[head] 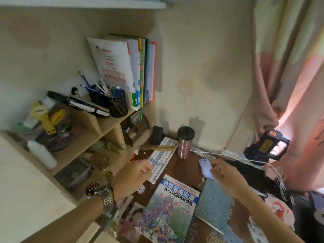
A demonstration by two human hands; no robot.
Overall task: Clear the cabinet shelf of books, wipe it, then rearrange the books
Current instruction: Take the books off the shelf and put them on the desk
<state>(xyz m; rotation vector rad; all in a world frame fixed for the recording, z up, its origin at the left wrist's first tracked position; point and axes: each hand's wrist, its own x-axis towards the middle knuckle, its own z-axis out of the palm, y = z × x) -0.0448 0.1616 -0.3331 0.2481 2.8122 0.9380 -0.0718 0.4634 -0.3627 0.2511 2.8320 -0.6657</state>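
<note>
Head view: both hands hover over the table, holding nothing, the left hand loosely curled above the keyboard, the right hand beside the mouse. Several upright books fill the shelf end; two books lie between the hands.

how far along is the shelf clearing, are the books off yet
Partly done: a colourful drawing book and a teal dotted notebook lie on the dark wooden desk. In hand: nothing; the left hand and right hand hover empty. Left: the upright row of books on the shelf, wiping, rearranging.
</note>
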